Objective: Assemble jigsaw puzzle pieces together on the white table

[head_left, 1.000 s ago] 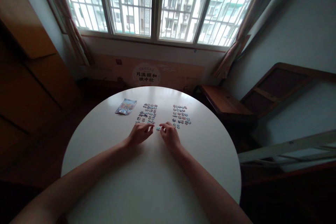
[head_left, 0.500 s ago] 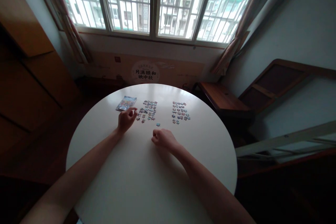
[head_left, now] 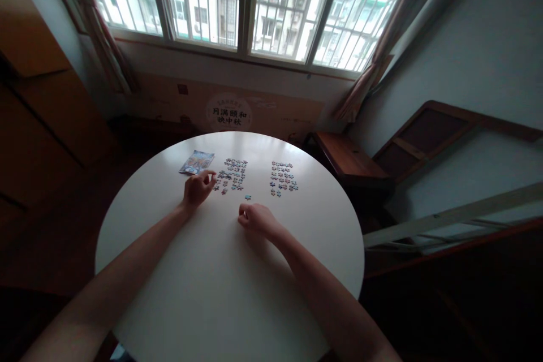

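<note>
My left hand (head_left: 197, 188) hovers at the left edge of a cluster of small puzzle pieces (head_left: 231, 172). Its fingers are curled with thumb and forefinger pinched together, and what they hold is too small to see. My right hand (head_left: 254, 218) rests on the white round table (head_left: 220, 294) as a loose fist. A single blue piece (head_left: 247, 197) lies just beyond its knuckles, apart from it. A second cluster of pieces (head_left: 283, 178) lies further right. A small picture card (head_left: 196, 162) lies just behind my left hand.
A barred window (head_left: 237, 0) spans the back wall, with a cardboard panel (head_left: 229, 113) below it. A wooden bench (head_left: 348, 161) and a leaning frame stand to the right of the table. Dark wooden cabinets (head_left: 38, 96) stand to the left.
Both hands were pinching at the blue piece. My left hand has moved left to the left cluster, and my right hand has drawn back into a fist. The blue piece stays on the table.
</note>
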A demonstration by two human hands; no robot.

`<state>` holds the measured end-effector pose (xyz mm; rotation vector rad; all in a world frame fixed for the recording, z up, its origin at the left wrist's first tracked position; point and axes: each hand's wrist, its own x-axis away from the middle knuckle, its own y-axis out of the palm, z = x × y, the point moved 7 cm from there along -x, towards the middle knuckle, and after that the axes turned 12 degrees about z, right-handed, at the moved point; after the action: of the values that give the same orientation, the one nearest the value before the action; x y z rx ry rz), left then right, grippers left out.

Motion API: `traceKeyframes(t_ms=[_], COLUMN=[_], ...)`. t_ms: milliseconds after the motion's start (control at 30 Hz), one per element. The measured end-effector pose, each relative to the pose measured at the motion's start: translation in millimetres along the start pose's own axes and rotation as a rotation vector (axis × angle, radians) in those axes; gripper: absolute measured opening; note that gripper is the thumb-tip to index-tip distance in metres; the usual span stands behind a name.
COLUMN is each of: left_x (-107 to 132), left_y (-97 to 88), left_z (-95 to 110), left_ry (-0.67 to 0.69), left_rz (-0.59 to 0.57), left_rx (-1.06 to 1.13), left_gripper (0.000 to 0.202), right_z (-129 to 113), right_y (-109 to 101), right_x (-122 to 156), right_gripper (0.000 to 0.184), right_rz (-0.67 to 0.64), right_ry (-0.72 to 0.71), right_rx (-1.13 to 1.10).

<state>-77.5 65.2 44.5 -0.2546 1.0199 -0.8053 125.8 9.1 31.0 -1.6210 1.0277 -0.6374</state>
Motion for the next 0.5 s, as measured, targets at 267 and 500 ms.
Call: traceKeyframes(t_ms=[267,500], left_x=[2.5,3.7], left_y=[5.8,8.0], left_z=[-0.1,1.5], left_ry=[0.043,0.073], left_rz=[-0.064,-0.099], left_rx=[-0.049,-0.017], left_gripper=[0.031,0.03], right_z=[-0.5,4.6], right_y=[-0.4,-8.1], right_x=[1.0,2.0], right_gripper=[0.024,0.023], right_rz=[0.007,0.058], right_ry=[0.012,0.048], right_rx=[-0.011,-0.046])
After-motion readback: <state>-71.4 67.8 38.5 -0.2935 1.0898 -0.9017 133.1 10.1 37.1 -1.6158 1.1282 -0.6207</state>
